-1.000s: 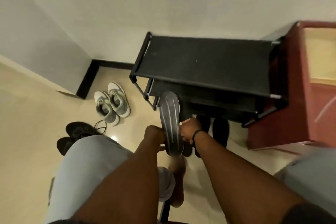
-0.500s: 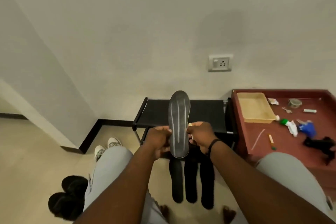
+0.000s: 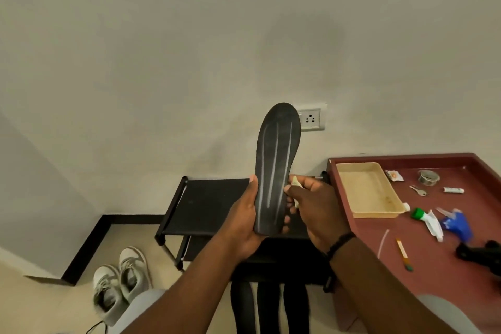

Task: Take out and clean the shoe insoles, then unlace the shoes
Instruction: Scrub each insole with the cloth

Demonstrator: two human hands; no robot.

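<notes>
You hold a dark insole (image 3: 276, 171) upright in front of you, toe end up, its face with two pale lengthwise stripes turned toward you. It is raised well above the floor, in front of the wall and the black shoe rack (image 3: 206, 203), likely so you can see and reach its whole face for cleaning.

Your left hand (image 3: 244, 222) grasps the insole's lower left edge, thumb along the near face and fingers wrapped behind, which steadies it. Your right hand (image 3: 311, 209) pinches a small pale wad, perhaps a wipe or cloth (image 3: 295, 184), and presses it against the insole's right edge at mid-length, placed to rub along the face.

Below your hands, three more dark insoles (image 3: 268, 306) lie side by side on the floor by the rack's foot, apparently already taken out of their shoes.

To the lower left, a pair of pale laced sneakers (image 3: 122, 282) stands on the floor, still laced as far as can be seen.

To your right, a red-brown surface (image 3: 433, 266) carries a tan tray (image 3: 371, 190), keys, a roll of tape and a blue item.
</notes>
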